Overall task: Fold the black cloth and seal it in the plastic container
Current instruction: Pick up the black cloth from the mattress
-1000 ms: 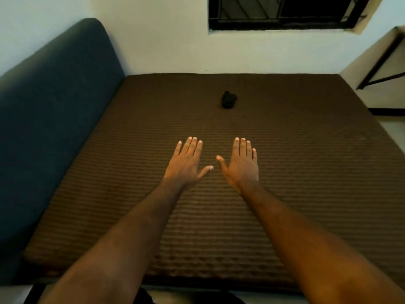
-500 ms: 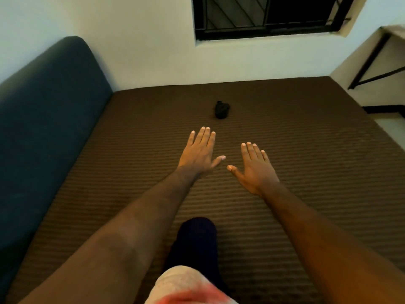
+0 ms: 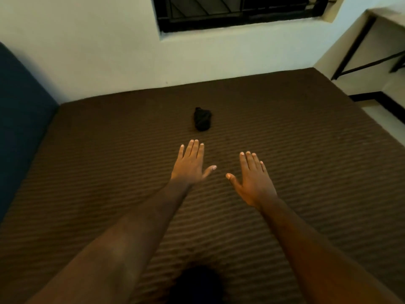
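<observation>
A small bunched black cloth (image 3: pixel 202 118) lies on the brown ribbed mattress (image 3: pixel 306 172), near its far middle. My left hand (image 3: pixel 190 163) is stretched out flat, palm down, fingers apart, its fingertips a short way in front of the cloth and not touching it. My right hand (image 3: pixel 254 179) is also flat and open, a little nearer to me and to the right of the left hand. Both hands hold nothing. No plastic container is in view.
A dark blue padded headboard (image 3: pixel 19 132) runs along the mattress's left side. A white wall with a barred window (image 3: pixel 236 12) stands behind. At the right are a ledge with black metal bars (image 3: pixel 359 62) and the floor. My dark-clothed knee (image 3: pixel 197 284) rests on the mattress at the bottom.
The view has moved forward onto the mattress, and the cloth sits closer. Both open hands have reached toward it, the left one leading.
</observation>
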{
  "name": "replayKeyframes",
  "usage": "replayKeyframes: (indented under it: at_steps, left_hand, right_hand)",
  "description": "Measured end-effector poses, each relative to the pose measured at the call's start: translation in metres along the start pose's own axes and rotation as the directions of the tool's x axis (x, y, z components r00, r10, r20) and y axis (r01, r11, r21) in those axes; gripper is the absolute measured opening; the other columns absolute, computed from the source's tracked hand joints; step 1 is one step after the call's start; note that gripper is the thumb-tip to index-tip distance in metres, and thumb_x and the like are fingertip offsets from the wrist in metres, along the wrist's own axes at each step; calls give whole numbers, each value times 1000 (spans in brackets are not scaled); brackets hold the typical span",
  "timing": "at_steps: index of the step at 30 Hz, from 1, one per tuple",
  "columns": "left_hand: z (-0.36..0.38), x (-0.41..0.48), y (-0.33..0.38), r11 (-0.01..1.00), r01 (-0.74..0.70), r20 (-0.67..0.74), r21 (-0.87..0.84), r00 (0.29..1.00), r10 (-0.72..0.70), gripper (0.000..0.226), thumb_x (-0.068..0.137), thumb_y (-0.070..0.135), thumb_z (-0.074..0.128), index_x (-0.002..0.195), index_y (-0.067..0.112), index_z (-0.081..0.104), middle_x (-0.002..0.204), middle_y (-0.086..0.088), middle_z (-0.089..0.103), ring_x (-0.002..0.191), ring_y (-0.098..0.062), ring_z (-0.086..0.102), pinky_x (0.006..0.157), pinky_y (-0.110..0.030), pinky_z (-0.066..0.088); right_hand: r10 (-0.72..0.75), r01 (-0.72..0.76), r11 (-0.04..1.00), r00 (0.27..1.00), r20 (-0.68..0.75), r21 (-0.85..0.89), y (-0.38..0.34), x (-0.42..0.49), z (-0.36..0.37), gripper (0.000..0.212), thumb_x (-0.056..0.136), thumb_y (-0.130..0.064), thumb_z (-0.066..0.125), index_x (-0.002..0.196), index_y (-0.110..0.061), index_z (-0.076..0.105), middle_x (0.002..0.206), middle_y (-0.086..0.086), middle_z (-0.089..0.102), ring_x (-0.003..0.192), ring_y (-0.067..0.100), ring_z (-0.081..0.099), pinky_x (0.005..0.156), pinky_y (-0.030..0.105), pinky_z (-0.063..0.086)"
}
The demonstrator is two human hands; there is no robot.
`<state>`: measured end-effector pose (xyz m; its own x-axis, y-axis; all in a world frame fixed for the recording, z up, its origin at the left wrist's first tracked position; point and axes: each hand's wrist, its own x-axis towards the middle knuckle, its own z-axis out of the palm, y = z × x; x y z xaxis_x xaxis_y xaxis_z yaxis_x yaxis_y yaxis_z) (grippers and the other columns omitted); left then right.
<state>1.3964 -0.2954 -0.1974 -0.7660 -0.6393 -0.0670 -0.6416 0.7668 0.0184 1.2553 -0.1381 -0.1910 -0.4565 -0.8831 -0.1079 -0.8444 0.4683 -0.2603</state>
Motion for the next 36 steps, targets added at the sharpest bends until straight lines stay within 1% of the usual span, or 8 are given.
replayKeyframes:
  at_steps: [5, 9, 15, 20, 22, 28, 33, 36]
  left_hand:
    - [98, 48, -32, 1000, -18, 89, 10, 996, 17, 95, 83, 72, 5, 152, 7, 10, 161, -15, 9, 150, -26, 2, 120, -48, 0]
    - [157, 93, -56, 999, -26, 147, -17, 989, 29, 86, 91, 68, 20, 153, 9, 5, 162, -13, 2, 149, -25, -4, 121, -49, 1]
    - [255, 145, -90, 970, 167, 279, -175, 954, -114, 87, 87, 76, 17, 154, 23, 2, 163, -8, -6, 149, -23, -12, 119, -50, -6]
    - [294, 177, -112, 983, 125, 36, -134, 992, -122, 85, 84, 79, 13, 153, 30, 3, 163, -6, -3, 149, -22, -9, 119, -52, -6]
    - [295, 201, -123, 980, 139, 11, -141, 990, -138, 84, 84, 79, 12, 153, 31, 4, 163, -5, -2, 149, -21, -8, 119, -50, -6]
    - [300, 259, -140, 966, 200, -72, -163, 974, -214, 86, 82, 79, 13, 153, 30, 8, 163, -4, 2, 149, -20, -5, 119, -50, -4]
    - [299, 303, -149, 959, 223, -89, -175, 966, -241, 90, 80, 81, 11, 153, 28, 11, 163, -3, 4, 149, -19, -3, 120, -50, -2]
    - [291, 333, -147, 885, 324, -68, -333, 928, -366, 90, 81, 81, 15, 151, 25, 22, 162, 1, 10, 149, -15, -1, 120, -47, -5]
  right_hand:
    - [15, -13, 1000, 994, 109, -23, 13, 58, 91, 86, 93, -67, 25, 156, -14, 0, 165, 10, 0, 152, 24, -5, 121, 39, 1]
    - [-6, 13, 999, 980, 198, -32, 20, 104, 153, 84, 95, -67, 26, 156, -16, -3, 165, 9, -4, 152, 22, -8, 120, 37, -2]
    - [-14, 14, 1000, 976, 216, 3, 24, 197, 232, 83, 95, -66, 29, 156, -21, -6, 165, 8, -5, 152, 22, -8, 121, 40, 1]
    - [-25, 32, 996, 996, 81, -80, 30, 264, 280, 85, 90, -73, 11, 157, -21, 3, 165, 9, 1, 152, 24, -5, 121, 44, -3]
    - [-55, 59, 992, 998, 37, -109, 34, 298, 283, 86, 87, -75, 6, 157, -24, 5, 165, 7, 3, 152, 23, -4, 122, 46, -2]
    - [-59, 55, 996, 996, -62, -73, 42, 390, 279, 82, 91, -73, 18, 157, -27, 4, 166, 4, 2, 152, 19, -4, 122, 45, -3]
    - [-43, 37, 999, 987, -153, -39, 42, 423, 285, 98, 87, -78, 24, 156, -15, -6, 165, 6, 1, 152, 19, 1, 123, 42, 3]
    - [-47, 52, 998, 980, -192, 21, 43, 438, 284, 102, 87, -75, 34, 155, -13, -9, 165, 7, 3, 151, 19, 6, 122, 39, 3]
